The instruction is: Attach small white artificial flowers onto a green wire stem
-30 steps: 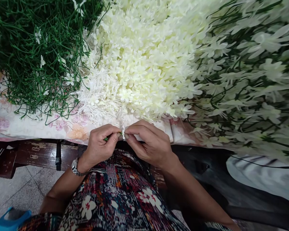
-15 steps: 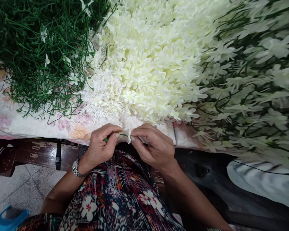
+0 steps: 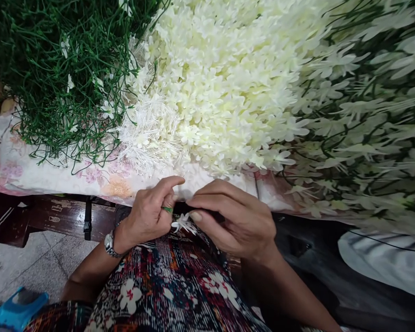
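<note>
My left hand [image 3: 151, 213], with a watch on its wrist, pinches a thin green stem [image 3: 166, 209] between thumb and fingers. My right hand [image 3: 234, 217] is closed close beside it, thumb and fingers pressed together. A small white stamen piece [image 3: 182, 223] sits between the two hands at the stem's end, touching the right thumb tip. Both hands are over my lap, just below the edge of a floral cloth [image 3: 48, 175]. Behind them lies a big heap of cream fabric petals [image 3: 221, 83].
A tangle of green plastic stems [image 3: 55, 69] lies at the far left. White stamen clusters [image 3: 148, 133] sit between stems and petals. Assembled flower sprays [image 3: 373, 129] fill the right. A dark wooden bench edge [image 3: 55, 221] and a blue object [image 3: 14, 311] are at lower left.
Both hands have dropped slightly toward my lap. The white stamen piece now shows clearly below the fingertips, and the right hand has turned with its fingers reaching further left.
</note>
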